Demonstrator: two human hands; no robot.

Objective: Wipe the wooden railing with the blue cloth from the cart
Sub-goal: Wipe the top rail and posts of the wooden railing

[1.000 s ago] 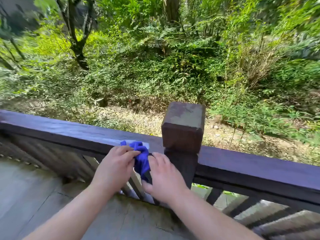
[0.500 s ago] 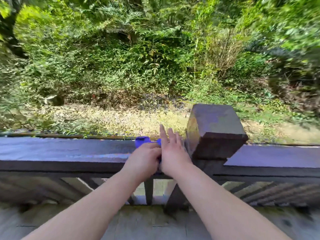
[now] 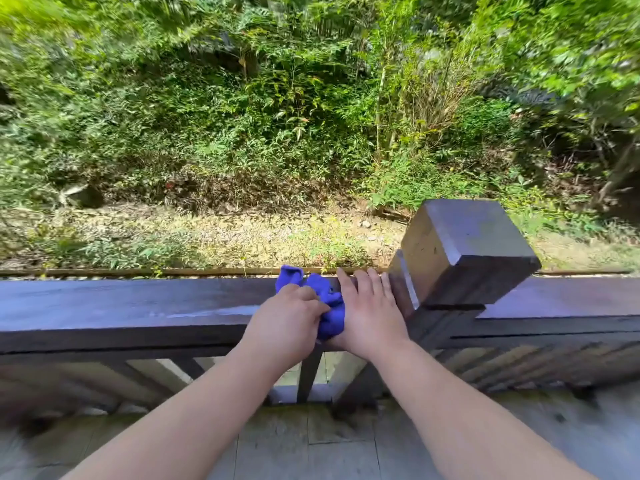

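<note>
Blue cloth (image 3: 329,308) lies bunched on top of the wooden railing (image 3: 121,313), caught between the two hands. Both bare forearms reach in from the near edge and meet at the rail. The left hand (image 3: 287,323) has its fingers curled into the crumpled fabric and grips it from the left. One fold of the cloth sticks out past its knuckles towards the far edge of the rail. The right hand (image 3: 372,313) lies flat on the rail top with its fingers straight and close together, its inner edge pressed against the cloth. Its thumb is hidden, so I cannot tell whether it pinches the fabric.

Just to the right of the right hand stands a square post (image 3: 464,251) with a blocky cap, rising above the rail and blocking the way along its top. The little finger is touching the post or very nearly so. A pale sheen (image 3: 207,310) runs along the rail top left of the left hand.

Underfoot is a floor (image 3: 311,448) of grey slabs or boards, blurred at the edges. Slanted slats (image 3: 156,374) fill the space below the rail. Beyond the railing is a strip of ground (image 3: 207,233) strewn with dry leaves, with a dark rock (image 3: 81,195) at its far left. Behind it dense green bushes (image 3: 277,116) rise in sunlight.
</note>
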